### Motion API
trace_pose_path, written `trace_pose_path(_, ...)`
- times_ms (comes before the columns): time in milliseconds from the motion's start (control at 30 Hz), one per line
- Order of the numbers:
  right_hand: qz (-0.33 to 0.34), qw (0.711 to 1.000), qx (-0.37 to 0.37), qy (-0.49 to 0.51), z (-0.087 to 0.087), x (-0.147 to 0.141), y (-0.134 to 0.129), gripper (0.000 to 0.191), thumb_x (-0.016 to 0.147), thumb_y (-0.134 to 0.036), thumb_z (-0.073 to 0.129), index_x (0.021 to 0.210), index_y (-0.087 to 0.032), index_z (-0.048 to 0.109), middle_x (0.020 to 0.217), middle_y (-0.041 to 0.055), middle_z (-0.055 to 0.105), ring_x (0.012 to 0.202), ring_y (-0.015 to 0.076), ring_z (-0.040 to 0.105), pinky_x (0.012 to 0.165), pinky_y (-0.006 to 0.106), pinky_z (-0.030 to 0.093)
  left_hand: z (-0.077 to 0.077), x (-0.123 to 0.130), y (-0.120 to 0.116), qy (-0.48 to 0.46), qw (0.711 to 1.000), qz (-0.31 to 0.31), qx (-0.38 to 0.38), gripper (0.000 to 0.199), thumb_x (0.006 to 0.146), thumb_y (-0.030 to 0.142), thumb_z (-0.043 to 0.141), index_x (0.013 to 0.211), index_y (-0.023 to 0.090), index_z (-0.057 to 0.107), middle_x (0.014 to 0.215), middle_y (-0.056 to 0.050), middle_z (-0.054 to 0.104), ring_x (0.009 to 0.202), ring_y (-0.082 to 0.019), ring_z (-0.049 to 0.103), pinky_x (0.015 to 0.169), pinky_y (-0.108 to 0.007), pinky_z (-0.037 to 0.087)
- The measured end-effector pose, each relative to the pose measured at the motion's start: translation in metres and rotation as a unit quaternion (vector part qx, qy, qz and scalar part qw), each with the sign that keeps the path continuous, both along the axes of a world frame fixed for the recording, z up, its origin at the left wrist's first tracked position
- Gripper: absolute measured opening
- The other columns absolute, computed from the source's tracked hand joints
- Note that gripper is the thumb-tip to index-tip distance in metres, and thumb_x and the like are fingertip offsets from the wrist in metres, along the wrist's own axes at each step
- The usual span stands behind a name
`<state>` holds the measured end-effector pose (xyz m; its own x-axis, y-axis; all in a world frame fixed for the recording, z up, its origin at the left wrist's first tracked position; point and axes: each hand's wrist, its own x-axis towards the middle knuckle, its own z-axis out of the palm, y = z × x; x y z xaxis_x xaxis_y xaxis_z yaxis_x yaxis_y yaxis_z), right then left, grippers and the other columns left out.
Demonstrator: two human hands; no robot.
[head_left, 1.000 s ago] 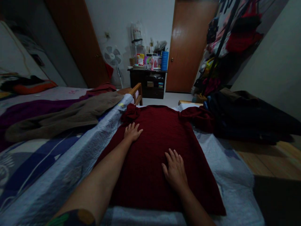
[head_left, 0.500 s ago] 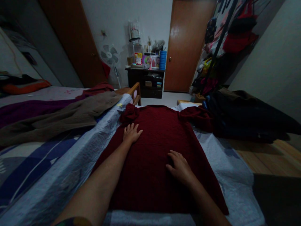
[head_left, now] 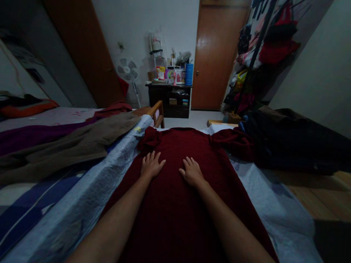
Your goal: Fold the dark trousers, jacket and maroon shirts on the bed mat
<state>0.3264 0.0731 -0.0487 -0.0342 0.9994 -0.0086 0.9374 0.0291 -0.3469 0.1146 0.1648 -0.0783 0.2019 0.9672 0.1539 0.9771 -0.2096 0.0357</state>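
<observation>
A dark red long-sleeved garment (head_left: 175, 204) lies spread over a pale blue-grey cloth (head_left: 255, 190), its sleeves bunched at the two far corners. My left hand (head_left: 151, 166) rests flat on the garment's upper left part, fingers spread. To the right of it, my right hand (head_left: 192, 172) lies on the upper middle of the garment, also with fingers apart. Neither hand grips anything. The garment's near edge is out of view.
Dark folded clothes (head_left: 298, 140) are stacked on a wooden surface (head_left: 312, 193) at the right. A brown-grey garment (head_left: 82, 142) lies on the left. Beyond are a wooden chair (head_left: 158, 111), a fan (head_left: 128, 70) and a dark cabinet (head_left: 168, 102).
My right hand has moved forward and slightly left over the garment, level with my left hand. My left hand stays near the same spot. The view has tilted slightly up.
</observation>
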Motion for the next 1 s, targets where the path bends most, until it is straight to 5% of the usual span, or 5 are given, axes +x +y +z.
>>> trace_pose_path(233,-0.143,0.988,-0.025,-0.059,-0.005,0.068,0.003,0.058,0.093,-0.049,0.038,0.145,-0.021,0.038,0.156,0.0091,0.026,0.143,0.0279,0.020,0.113,0.044,0.016,0.001,0.000,-0.001,0.002,1.000,-0.001,0.005,0.068,0.090,0.063,0.030,0.145,0.024,0.038,0.152,-0.012,0.035,0.139,-0.034,0.029,0.110,-0.049,0.023)
trace_pose_path(400,-0.233,0.970,-0.020,-0.064,0.010,0.065,0.022,0.059,0.088,-0.046,0.049,0.137,-0.013,0.048,0.150,0.0184,0.035,0.141,0.0337,0.024,0.111,0.046,0.018,0.001,0.001,-0.001,0.000,1.000,0.001,0.002,0.068,0.090,0.061,0.031,0.145,0.023,0.038,0.152,-0.012,0.035,0.139,-0.033,0.029,0.110,-0.049,0.022)
trace_pose_path(533,-0.143,0.989,0.021,-0.014,0.017,0.032,0.046,0.061,0.091,-0.044,0.045,0.144,-0.016,0.037,0.155,0.0139,0.027,0.143,0.0291,0.018,0.113,0.045,0.016,0.002,0.001,-0.001,0.003,1.000,0.001,0.000,0.068,0.090,0.062,0.031,0.146,0.024,0.037,0.152,-0.012,0.034,0.139,-0.033,0.029,0.110,-0.049,0.023)
trace_pose_path(700,0.003,1.000,-0.001,0.005,0.005,0.017,0.066,0.058,0.092,-0.048,0.041,0.145,-0.024,0.037,0.156,0.0073,0.028,0.143,0.0251,0.020,0.113,0.044,0.016,0.005,0.002,-0.003,0.005,1.000,0.004,-0.002,0.067,0.091,0.061,0.031,0.145,0.023,0.038,0.152,-0.012,0.034,0.139,-0.033,0.030,0.111,-0.049,0.022)
trace_pose_path(1000,-0.142,0.988,0.030,-0.060,-0.018,0.041,0.068,0.059,0.091,-0.051,0.038,0.143,-0.023,0.040,0.155,0.0072,0.029,0.143,0.0282,0.018,0.113,0.047,0.013,0.003,0.001,-0.002,0.012,1.000,0.003,-0.006,0.066,0.091,0.061,0.031,0.146,0.024,0.037,0.153,-0.012,0.033,0.139,-0.033,0.030,0.111,-0.050,0.023)
